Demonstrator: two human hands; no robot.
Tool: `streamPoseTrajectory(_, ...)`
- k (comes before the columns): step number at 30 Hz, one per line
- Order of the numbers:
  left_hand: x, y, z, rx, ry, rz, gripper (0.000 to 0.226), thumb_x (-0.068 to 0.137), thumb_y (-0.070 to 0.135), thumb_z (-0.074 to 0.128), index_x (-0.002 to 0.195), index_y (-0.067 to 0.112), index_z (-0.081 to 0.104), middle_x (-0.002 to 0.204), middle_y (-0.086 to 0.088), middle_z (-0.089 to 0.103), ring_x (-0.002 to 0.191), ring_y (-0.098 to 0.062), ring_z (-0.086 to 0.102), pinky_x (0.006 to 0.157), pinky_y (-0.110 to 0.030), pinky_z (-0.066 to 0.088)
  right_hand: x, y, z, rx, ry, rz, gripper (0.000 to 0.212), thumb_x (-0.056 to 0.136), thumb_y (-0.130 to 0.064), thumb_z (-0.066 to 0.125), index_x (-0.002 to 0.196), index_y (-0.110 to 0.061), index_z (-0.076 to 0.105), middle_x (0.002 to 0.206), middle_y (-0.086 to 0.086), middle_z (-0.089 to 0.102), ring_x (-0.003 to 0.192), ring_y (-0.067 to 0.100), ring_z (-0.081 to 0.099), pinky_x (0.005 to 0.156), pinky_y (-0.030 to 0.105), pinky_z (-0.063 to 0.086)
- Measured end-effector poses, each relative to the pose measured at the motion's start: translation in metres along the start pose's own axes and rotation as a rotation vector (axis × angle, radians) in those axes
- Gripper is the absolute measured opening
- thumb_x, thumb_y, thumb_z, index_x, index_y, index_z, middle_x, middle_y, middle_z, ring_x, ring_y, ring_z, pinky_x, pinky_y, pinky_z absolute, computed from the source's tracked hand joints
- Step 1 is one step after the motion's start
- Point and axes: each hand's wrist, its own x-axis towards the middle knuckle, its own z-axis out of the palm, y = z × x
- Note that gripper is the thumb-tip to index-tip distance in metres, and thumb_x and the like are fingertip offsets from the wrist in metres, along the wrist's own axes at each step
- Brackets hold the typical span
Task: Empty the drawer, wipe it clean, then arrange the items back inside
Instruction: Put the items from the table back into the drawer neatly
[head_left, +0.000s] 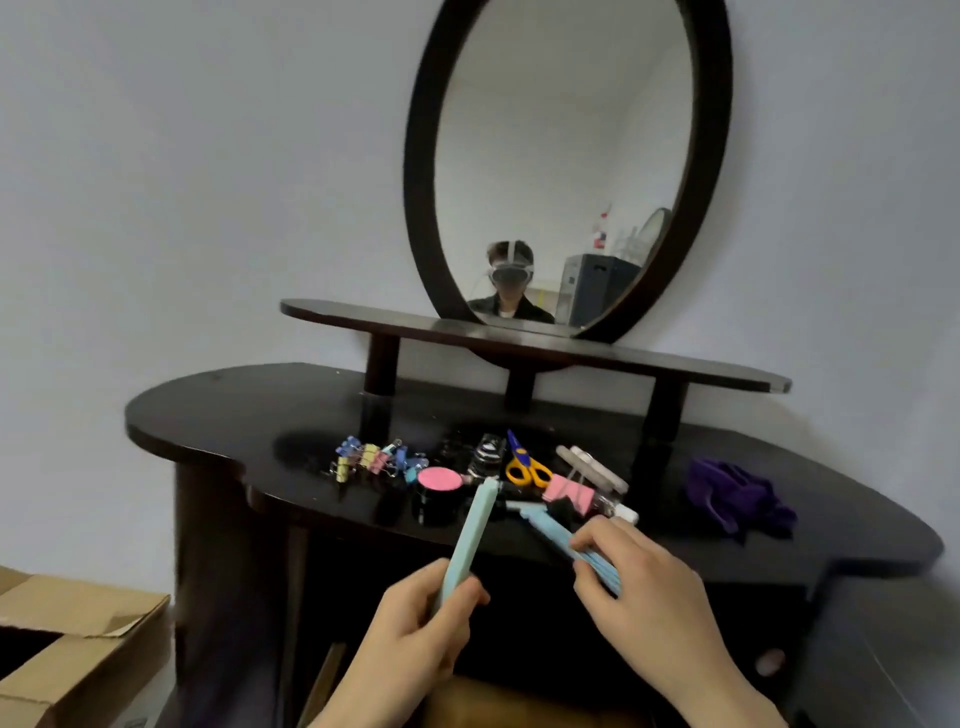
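Note:
My left hand (415, 618) grips the lower end of a long mint-green bar (470, 540), which points up towards the tabletop. My right hand (639, 582) pinches a bundle of light blue sticks (550, 535) whose far end lies on the dark dressing table (249, 415). On the table lie coloured binder clips (371, 460), a black round tin with a pink lid (439, 480), yellow-handled scissors (524, 465), a pink clip (569, 491), pale sticks (592, 467) and a purple cloth (737, 493). The drawer itself is hidden in the dark space below the tabletop.
An oval mirror (566, 171) stands on a raised shelf (395, 322) at the back of the table. An open cardboard box (67, 644) sits on the floor at the left. A brown surface (519, 701) shows between my forearms.

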Motion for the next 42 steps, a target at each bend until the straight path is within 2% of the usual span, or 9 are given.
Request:
streamPoseTrajectory(5,-0.017,-0.029,0.018,0.009,-0.020,-0.119,0.024,0.099,0.016,0.056,0.092,-0.007,0.059,0.059,-0.013,0.040,0.041,-0.016,0.033,0.037,-0.020,0.028,-0.035,0.014,0.006,0.267,0.018,0.115,0.018,0.095,-0.032,0.060,0.102,-0.045,0.050,0.103,-0.028,0.059,0.084,0.000,0.061,0.059,0.015,0.044)
streamPoseTrajectory(11,-0.033,-0.060,0.036,-0.014,-0.099,-0.187,0.023,0.099,0.015,0.057,0.091,-0.006,0.050,0.061,-0.006,0.036,0.044,-0.016,0.030,0.039,-0.022,0.028,-0.100,0.028,0.049,0.726,-0.058,0.287,0.027,0.104,-0.024,0.051,0.115,-0.049,0.055,0.092,-0.004,0.071,0.068,0.013,0.063,0.064,0.033,0.054)
streamPoseTrajectory(18,-0.034,-0.124,0.056,-0.045,-0.144,-0.369,0.021,0.102,0.040,0.050,0.102,0.024,0.063,0.066,-0.008,0.038,0.045,-0.017,0.033,0.041,-0.023,0.023,-0.137,0.049,0.097,0.865,-0.340,0.575,0.027,0.105,-0.016,0.049,0.129,-0.028,0.054,0.094,-0.001,0.073,0.069,0.019,0.066,0.063,0.032,0.056)
streamPoseTrajectory(23,-0.025,-0.169,0.062,-0.055,-0.153,-0.493,0.020,0.101,0.032,0.055,0.110,0.015,0.061,0.062,-0.007,0.046,0.043,-0.020,0.039,0.042,-0.026,0.028,-0.142,0.058,0.121,0.891,-0.443,0.700,0.027,0.105,-0.014,0.051,0.128,-0.026,0.054,0.096,0.001,0.076,0.079,0.024,0.072,0.071,0.032,0.060)
streamPoseTrajectory(30,-0.031,-0.194,0.055,-0.066,-0.228,-0.587,0.042,0.098,0.035,0.060,0.100,-0.007,0.060,0.061,-0.004,0.051,0.047,-0.019,0.044,0.046,-0.028,0.034,-0.151,0.059,0.146,0.863,-0.662,0.746,0.026,0.099,-0.031,0.063,0.123,-0.030,0.053,0.098,-0.005,0.078,0.096,0.005,0.071,0.081,0.025,0.053)
streamPoseTrajectory(33,-0.032,-0.194,0.056,-0.077,-0.297,-0.575,0.034,0.099,0.033,0.059,0.079,0.006,0.059,0.061,-0.005,0.051,0.046,-0.017,0.044,0.044,-0.025,0.035,-0.153,0.059,0.152,0.852,-0.627,0.706,0.032,0.095,-0.026,0.069,0.124,-0.020,0.058,0.099,-0.002,0.076,0.095,0.013,0.073,0.070,0.028,0.057)
streamPoseTrajectory(35,-0.033,-0.193,0.058,-0.106,-0.288,-0.596,0.030,0.098,0.036,0.059,0.077,0.015,0.059,0.061,-0.006,0.051,0.046,-0.017,0.042,0.044,-0.026,0.033,-0.154,0.059,0.154,0.848,-0.604,0.702,0.033,0.094,-0.020,0.070,0.125,-0.018,0.058,0.098,-0.003,0.076,0.094,0.012,0.073,0.068,0.027,0.057)
streamPoseTrajectory(39,-0.031,-0.196,0.061,-0.300,-0.062,-0.789,0.028,0.103,0.030,0.049,0.119,0.006,0.053,0.064,-0.006,0.053,0.045,-0.017,0.042,0.041,-0.025,0.033,-0.156,0.067,0.154,0.883,-0.427,0.849,0.036,0.094,-0.013,0.069,0.128,-0.013,0.056,0.093,-0.003,0.078,0.091,0.012,0.074,0.063,0.026,0.057)
streamPoseTrajectory(42,-0.031,-0.198,0.059,-0.304,-0.009,-0.831,0.025,0.106,0.022,0.041,0.126,0.006,0.044,0.068,-0.011,0.059,0.044,-0.017,0.045,0.039,-0.025,0.035,-0.156,0.073,0.152,0.924,-0.299,0.981,0.036,0.094,-0.012,0.069,0.128,-0.012,0.058,0.091,0.000,0.079,0.089,0.015,0.075,0.064,0.028,0.058)
